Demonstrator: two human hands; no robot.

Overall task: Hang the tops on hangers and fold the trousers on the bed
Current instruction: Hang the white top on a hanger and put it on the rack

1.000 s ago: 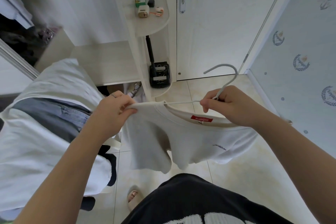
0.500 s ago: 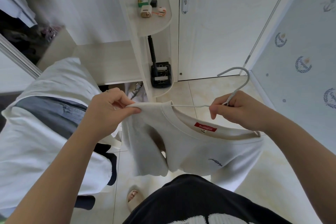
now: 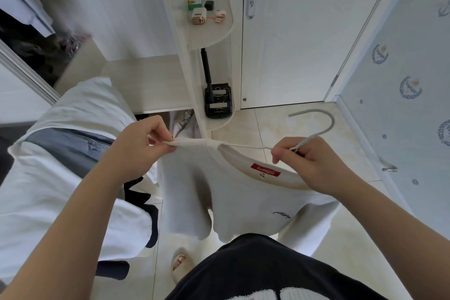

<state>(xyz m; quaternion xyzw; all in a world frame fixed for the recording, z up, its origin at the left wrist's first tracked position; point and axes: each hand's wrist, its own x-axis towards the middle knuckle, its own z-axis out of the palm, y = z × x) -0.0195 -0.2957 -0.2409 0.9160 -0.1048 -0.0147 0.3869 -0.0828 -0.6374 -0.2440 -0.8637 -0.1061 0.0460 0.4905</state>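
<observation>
cream tile floor (image 3: 280, 126) below, white door (image 3: 304, 44) ahead, corner shelf (image 3: 209, 34) beside it, bed (image 3: 56, 192) at left. the white top (image 3: 243, 202) hangs mid-air between the hands, shoulder line running left to right, hem down. the left hand (image 3: 143, 143) pinches its shoulder; the right hand (image 3: 309, 161) grips the hanger (image 3: 325, 126), hook toward the door. bare tiles lie rightward.

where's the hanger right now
Head view, right of centre: the grey hanger is gripped at its neck by the right hand, hook pointing toward the door, one arm running left into the collar of the white top.
</observation>
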